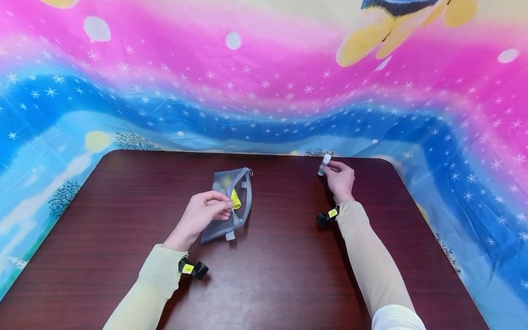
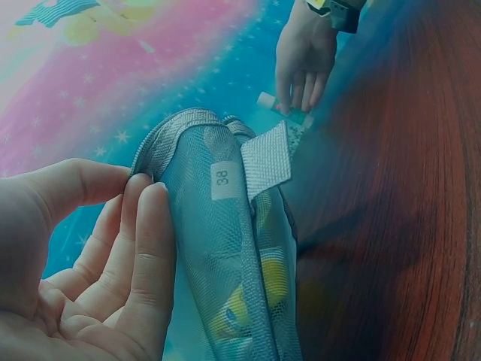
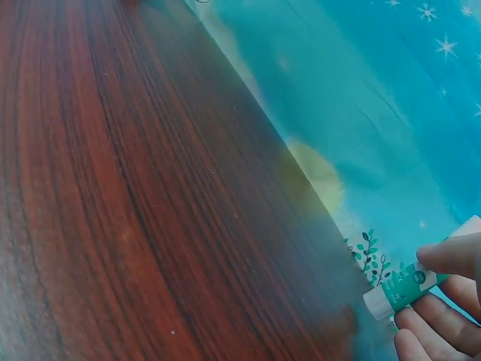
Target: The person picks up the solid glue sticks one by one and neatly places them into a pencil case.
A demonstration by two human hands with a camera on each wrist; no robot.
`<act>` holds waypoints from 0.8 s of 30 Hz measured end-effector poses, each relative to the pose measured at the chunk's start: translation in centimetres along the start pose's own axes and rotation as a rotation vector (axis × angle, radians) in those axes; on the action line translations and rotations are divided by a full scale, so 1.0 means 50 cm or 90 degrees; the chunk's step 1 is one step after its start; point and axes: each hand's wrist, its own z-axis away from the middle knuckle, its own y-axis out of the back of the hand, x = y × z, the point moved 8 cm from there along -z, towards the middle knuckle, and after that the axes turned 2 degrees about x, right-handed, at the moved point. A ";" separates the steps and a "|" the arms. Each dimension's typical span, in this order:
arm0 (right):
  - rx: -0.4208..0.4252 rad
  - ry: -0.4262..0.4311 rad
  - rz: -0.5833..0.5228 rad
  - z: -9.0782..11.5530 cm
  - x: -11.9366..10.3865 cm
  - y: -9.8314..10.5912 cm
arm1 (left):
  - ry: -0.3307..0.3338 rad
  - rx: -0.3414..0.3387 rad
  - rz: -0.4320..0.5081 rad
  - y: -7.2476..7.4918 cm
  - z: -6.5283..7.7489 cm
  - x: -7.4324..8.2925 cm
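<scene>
A grey mesh zipper pouch (image 1: 249, 197) lies left of the middle of the table, its mouth gaping toward the right. My left hand (image 1: 202, 213) pinches the near rim of that mouth between thumb and fingertips. Inside the pouch is a yellow cylindrical item (image 1: 235, 200), partly seen through the mesh; its kind cannot be made out. Near the table's far edge, my right hand (image 1: 341, 178) holds a small white and green glue stick (image 3: 409, 289) between thumb and fingers. In the left wrist view a pale fabric tab (image 2: 267, 159) sticks out from the pouch's end.
The dark red-brown wooden table (image 1: 272, 275) has rounded far corners. A bright printed cloth (image 1: 264, 101) with snowflakes hangs behind the table and along its sides. Each wrist carries a black camera mount (image 1: 194, 269) with a yellow label.
</scene>
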 end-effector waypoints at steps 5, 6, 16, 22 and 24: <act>-0.002 -0.003 -0.019 0.000 0.001 -0.003 | 0.000 0.002 0.000 0.000 -0.003 -0.001; -0.004 -0.001 -0.026 0.001 0.000 -0.004 | 0.000 0.002 -0.001 0.000 -0.003 -0.002; -0.018 0.014 -0.075 0.009 -0.009 -0.009 | 0.007 0.000 -0.006 -0.002 -0.002 -0.003; -0.017 0.032 -0.123 0.016 -0.024 -0.009 | 0.008 0.000 -0.011 -0.002 -0.001 -0.004; -0.017 0.035 -0.140 0.017 -0.028 -0.010 | 0.008 0.000 -0.009 -0.002 -0.001 -0.004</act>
